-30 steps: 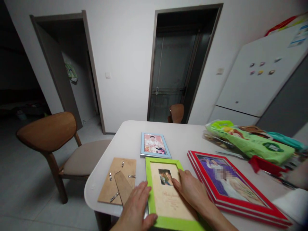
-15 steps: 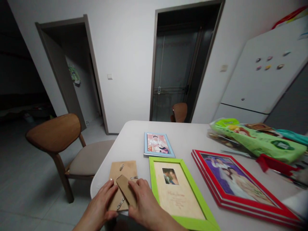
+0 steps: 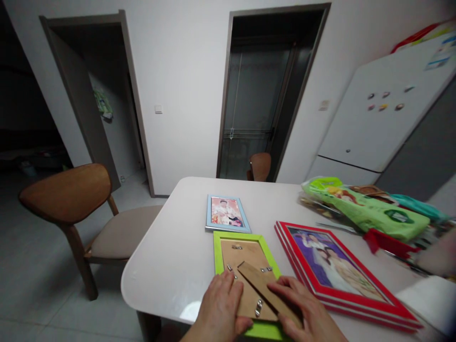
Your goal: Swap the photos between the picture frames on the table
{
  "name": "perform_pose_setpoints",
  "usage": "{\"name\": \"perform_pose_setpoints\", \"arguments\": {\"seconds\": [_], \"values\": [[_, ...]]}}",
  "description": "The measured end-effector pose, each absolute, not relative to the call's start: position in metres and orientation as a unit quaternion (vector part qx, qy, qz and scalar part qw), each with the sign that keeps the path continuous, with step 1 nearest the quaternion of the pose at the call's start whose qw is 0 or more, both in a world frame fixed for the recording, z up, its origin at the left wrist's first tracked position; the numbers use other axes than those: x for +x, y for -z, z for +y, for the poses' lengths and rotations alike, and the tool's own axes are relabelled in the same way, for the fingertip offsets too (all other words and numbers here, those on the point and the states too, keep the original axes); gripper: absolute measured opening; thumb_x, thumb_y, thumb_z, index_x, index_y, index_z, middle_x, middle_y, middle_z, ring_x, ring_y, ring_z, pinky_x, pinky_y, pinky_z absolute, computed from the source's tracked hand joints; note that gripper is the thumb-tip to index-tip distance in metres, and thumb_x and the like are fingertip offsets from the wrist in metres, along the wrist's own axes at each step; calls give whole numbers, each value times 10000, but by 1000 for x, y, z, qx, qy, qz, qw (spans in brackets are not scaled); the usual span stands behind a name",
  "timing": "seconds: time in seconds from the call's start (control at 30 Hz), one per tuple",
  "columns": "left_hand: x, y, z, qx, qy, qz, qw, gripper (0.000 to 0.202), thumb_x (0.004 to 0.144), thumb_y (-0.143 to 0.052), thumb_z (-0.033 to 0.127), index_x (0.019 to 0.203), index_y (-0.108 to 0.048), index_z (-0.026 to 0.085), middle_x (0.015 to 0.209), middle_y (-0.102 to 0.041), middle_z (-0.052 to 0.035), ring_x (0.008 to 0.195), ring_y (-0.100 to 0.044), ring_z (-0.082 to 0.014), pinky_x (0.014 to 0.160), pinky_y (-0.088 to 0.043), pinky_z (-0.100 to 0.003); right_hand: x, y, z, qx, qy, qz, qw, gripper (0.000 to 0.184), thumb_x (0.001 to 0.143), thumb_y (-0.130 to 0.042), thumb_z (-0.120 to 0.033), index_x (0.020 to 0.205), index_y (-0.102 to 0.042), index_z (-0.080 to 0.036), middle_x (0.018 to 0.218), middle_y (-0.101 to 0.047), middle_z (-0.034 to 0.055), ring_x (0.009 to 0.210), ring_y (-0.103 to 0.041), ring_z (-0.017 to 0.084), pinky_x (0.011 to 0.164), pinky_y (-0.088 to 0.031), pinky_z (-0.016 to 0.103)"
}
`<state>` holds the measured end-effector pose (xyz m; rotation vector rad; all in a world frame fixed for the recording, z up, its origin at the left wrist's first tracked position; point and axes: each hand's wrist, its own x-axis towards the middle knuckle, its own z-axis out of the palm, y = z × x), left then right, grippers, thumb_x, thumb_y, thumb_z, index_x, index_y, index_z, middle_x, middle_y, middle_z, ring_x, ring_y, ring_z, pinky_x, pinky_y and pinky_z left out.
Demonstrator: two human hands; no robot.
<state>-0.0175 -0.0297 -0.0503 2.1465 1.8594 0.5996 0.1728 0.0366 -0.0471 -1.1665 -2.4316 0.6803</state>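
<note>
A brown wooden backing board (image 3: 245,254) lies inside a lime green picture frame (image 3: 217,251), covering the photo and mat. Its hinged strut (image 3: 261,285) lies diagonally across it, and small metal clips sit near its edges. My left hand (image 3: 221,304) is on the board's lower left, and my right hand (image 3: 299,304) presses the strut's lower end. A light blue frame (image 3: 228,213) with a photo lies just beyond. A stack of red frames (image 3: 342,242) lies to the right of my right hand, apart from it.
The table is white with a rounded corner (image 3: 153,280). A green plastic packet (image 3: 366,209), a red piece (image 3: 388,244) and metal blades (image 3: 335,228) lie at the far right. A wooden chair (image 3: 67,199) stands left. A white sleeve (image 3: 434,299) shows at the right edge.
The backing board has moved from the table's left into the green frame, now hiding the photo. Both hands moved with it to the right.
</note>
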Motion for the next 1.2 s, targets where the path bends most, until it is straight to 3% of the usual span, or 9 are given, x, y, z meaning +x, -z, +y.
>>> {"name": "perform_pose_setpoints", "arguments": {"seconds": [0.27, 0.37, 0.5, 0.8, 1.0, 1.2], "values": [[-31, 53, -28, 733, -181, 641, 135, 302, 718, -554, 284, 1002, -531, 185, 1213, -463, -81, 1164, -340, -237, 968, -227, -474, 166, 74, 47, -377, -167, -885, 214, 353, 696, -472, -302, 1023, -563, -205, 1047, -499, 99, 993, -442, 228, 872, -344, 383], [-33, 53, -31, 743, -185, 627, 142, 445, 693, -572, 388, 1070, -484, 169, 1252, -411, -106, 1183, -304, -251, 972, -211, -480, 161, 69, 60, -394, -140, -881, 220, 334, 734, -424, -281, 1022, -559, -179, 994, -510, 105, 937, -460, 212, 839, -365, 358], [-35, 62, -34, 765, -194, 598, 141, 690, 550, -634, 544, 1081, -460, 138, 1265, -376, -157, 1178, -298, -296, 958, -220, -506, 151, 63, 78, -436, -73, -873, 207, 306, 759, -369, -226, 966, -587, -163, 916, -515, 105, 857, -463, 211, 773, -382, 351], [-38, 80, -29, 765, -235, 591, 101, 634, 522, -659, 540, 989, -492, 147, 1205, -452, -149, 1121, -382, -296, 924, -303, -476, 152, 67, 83, -437, -62, -875, 200, 261, 750, -378, -161, 834, -626, -151, 890, -528, 98, 848, -456, 198, 772, -376, 308], [-37, 80, -31, 760, -271, 582, 99, 600, 499, -678, 532, 934, -518, 150, 1144, -499, -130, 1063, -430, -273, 909, -332, -438, 136, 58, 73, -421, -58, -878, 221, 279, 744, -404, -191, 938, -603, -176, 944, -550, 99, 885, -458, 211, 765, -365, 330], [-38, 75, -32, 756, -290, 575, 120, 563, 485, -712, 472, 918, -530, 162, 1110, -511, -97, 1015, -449, -252, 889, -351, -403, 87, 49, 62, -344, -121, -910, 195, 244, 756, -407, -172, 881, -611, -217, 876, -557, 51, 856, -453, 172, 750, -329, 295]]}}
